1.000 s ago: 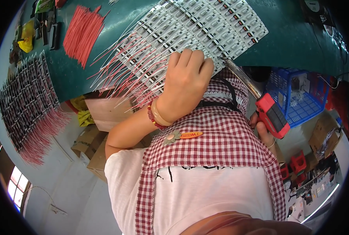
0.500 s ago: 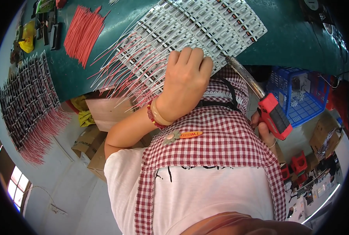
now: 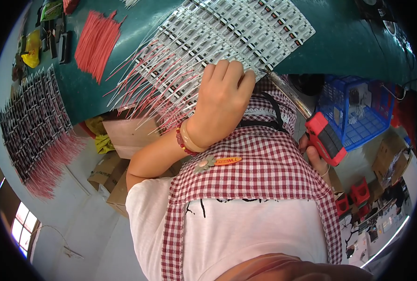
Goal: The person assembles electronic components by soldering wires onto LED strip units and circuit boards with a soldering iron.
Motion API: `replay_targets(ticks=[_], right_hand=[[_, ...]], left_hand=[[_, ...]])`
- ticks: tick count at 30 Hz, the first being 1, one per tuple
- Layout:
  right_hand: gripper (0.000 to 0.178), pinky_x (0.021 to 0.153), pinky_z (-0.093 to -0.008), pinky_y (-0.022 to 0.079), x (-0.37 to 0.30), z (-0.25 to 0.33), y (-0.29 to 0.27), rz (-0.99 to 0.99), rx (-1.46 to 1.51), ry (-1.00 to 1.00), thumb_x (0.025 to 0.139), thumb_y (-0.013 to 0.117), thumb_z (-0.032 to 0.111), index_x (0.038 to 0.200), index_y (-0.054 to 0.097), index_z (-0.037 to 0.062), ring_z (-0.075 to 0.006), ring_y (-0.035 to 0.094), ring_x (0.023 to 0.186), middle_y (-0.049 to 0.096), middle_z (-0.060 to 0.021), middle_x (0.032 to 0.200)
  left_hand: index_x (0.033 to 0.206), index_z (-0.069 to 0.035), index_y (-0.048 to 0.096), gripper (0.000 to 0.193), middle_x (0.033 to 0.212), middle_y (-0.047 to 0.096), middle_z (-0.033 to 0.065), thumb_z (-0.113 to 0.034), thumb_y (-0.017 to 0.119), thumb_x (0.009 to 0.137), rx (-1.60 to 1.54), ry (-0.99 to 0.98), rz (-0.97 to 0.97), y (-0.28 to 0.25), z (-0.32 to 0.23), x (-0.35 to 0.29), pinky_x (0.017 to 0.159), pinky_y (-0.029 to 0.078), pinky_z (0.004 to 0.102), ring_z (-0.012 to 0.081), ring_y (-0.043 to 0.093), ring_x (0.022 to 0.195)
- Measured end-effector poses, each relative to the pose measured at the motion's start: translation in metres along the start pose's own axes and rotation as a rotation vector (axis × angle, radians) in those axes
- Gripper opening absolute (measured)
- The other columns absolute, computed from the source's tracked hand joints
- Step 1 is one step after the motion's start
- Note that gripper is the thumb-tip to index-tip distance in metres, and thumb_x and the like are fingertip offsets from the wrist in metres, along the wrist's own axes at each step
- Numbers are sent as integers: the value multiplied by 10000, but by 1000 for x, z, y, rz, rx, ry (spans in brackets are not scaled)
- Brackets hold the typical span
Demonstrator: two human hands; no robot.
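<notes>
A large panel of pale circuit boards [image 3: 236,35], with small black and silver parts in rows, lies on the bench at the top of the view. Red and white wires [image 3: 157,84] stick out from its left side. Over the panel's near edge, my left hand [image 3: 225,100] is closed with its fingers curled down; what they pinch is hidden. My right hand [image 3: 315,157], lower right, grips a soldering iron [image 3: 329,136] by its red and black handle. The iron's metal barrel slants up leftward, its tip at the panel's near edge, just right of my left fingers.
A bundle of red wires [image 3: 98,44] lies left on the green bench [image 3: 138,18]. Wired boards [image 3: 35,126] hang at the far left edge. Black-handled tools [image 3: 64,47] and a yellow bag [image 3: 31,49] lie beyond. A blue crate [image 3: 365,114] and cardboard boxes [image 3: 106,173] stand below.
The soldering iron has shifted slightly left and its tip sits a little closer to my left fingers. My left hand stays closed at nearly the same place over the panel.
</notes>
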State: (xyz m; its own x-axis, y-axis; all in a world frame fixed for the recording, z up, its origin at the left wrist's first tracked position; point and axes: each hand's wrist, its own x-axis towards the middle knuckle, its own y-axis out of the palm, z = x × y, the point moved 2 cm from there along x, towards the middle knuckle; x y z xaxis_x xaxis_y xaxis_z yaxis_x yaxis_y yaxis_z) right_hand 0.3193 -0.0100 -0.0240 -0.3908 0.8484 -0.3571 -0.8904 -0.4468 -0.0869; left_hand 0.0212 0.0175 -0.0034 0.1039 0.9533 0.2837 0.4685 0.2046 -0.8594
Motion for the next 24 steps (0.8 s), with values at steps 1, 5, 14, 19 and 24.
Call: replay_targets(ticks=[1, 5, 14, 19, 24], right_hand=[[339, 588, -299, 455, -1, -1, -1, 4, -35, -11, 806, 759, 356, 793, 653, 35, -189, 595, 618, 621, -53, 698], [319, 605, -327, 457, -4, -8, -3, -2, -105, -53, 813, 746, 343, 809, 662, 36, -209, 600, 650, 625, -61, 724], [351, 614, -307, 465, -8, -5, -6, 6, 32, 44, 811, 772, 342, 879, 663, 15, -199, 605, 662, 621, -60, 728], [386, 626, -299, 470, -13, -20, -13, 21, -65, 23, 806, 773, 373, 865, 661, 8, -187, 601, 650, 638, -58, 743], [379, 626, -299, 471, -6, -9, -7, 65, -73, 31, 812, 756, 376, 844, 663, 10, -187, 604, 653, 654, -61, 760]], left_hand=[[940, -45, 687, 227, 752, 478, 52, -7, 663, 717, -1, 0, 1, 1, 0, 0, 640, 383, 352, 218, 496, 709], [932, -45, 685, 213, 750, 469, 56, -5, 661, 725, -5, 3, 8, 0, 0, 0, 643, 386, 352, 222, 496, 711], [899, -52, 671, 178, 754, 469, 57, -7, 657, 727, -3, -5, 32, 0, 0, 2, 647, 384, 355, 227, 497, 718], [881, -56, 658, 158, 761, 481, 56, -8, 654, 730, -6, -15, 57, 0, 1, 3, 647, 383, 355, 226, 500, 720], [873, -58, 650, 138, 749, 482, 50, -11, 657, 743, -11, 0, 46, 2, 2, 1, 644, 380, 349, 221, 500, 709]])
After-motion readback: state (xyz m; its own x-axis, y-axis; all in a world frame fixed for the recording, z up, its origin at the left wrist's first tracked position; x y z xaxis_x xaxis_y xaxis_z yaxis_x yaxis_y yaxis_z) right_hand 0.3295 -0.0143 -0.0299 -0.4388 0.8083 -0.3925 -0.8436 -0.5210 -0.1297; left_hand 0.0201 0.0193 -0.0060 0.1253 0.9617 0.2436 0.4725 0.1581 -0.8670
